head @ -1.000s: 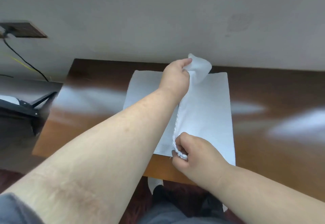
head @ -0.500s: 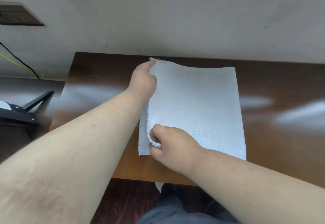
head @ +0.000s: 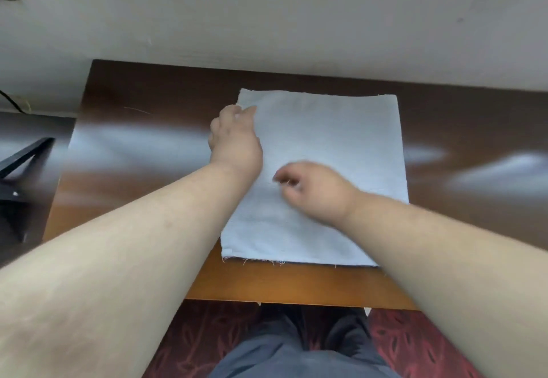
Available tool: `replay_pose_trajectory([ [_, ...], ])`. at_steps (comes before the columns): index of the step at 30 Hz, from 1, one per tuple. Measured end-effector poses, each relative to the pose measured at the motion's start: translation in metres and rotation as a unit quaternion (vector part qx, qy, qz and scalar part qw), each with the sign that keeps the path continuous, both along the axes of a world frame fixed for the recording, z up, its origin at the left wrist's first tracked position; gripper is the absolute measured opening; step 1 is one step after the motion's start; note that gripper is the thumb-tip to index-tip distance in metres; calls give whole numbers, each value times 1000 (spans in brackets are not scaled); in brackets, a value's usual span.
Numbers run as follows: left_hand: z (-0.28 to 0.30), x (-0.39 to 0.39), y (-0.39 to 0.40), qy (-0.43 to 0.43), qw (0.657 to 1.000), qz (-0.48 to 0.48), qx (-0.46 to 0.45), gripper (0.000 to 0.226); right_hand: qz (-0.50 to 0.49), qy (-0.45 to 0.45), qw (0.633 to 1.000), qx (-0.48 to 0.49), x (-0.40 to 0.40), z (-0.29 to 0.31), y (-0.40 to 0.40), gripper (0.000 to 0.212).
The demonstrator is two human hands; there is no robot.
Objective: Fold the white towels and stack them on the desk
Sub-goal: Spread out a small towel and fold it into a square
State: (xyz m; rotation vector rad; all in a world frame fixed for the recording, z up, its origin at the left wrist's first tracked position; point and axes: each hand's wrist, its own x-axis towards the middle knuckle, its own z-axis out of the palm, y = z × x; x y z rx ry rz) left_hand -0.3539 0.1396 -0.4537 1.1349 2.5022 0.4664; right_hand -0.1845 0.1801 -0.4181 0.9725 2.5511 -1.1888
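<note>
From the head camera, a white towel lies flat on the desk, folded into a rough rectangle with its far edge close to the wall and its near edge, frayed with loose threads, just short of the desk's front edge. The left hand rests at the towel's left edge near the far left corner, knuckles up, fingertips touching the cloth; whether they pinch the edge or only press on it cannot be told. The right hand is over the middle of the towel, blurred, its fingers loosely curled and holding nothing that shows; whether it touches the cloth cannot be told. The two hands are near each other but apart, the left farther from the body than the right. Both bare forearms reach in from the lower corners. The glossy brown desk top shows pale reflections on either side of the towel. Below the desk's front edge lie grey trousers and a red patterned carpet. At far left stands a dark frame.
</note>
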Motion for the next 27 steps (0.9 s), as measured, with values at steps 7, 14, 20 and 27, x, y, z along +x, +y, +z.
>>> replay_pose_trajectory([
  [7, 10, 123, -23, -54, 980, -192, -1, 33, 26, -92, 974, 204, 25, -29, 116, 46],
  [14, -3, 162, -19, 54, 962, -232, -134, 38, 55, -173, 967, 181, 80, -46, 141, 64],
  [20, 3, 142, 13, 124, 942, -251, -186, 33, -76, -223, 954, 185, 152, -43, 117, 69],
  [27, 4, 131, 20, 81, 953, -240, -169, 66, -129, -224, 961, 102, 196, -28, 14, 78],
])
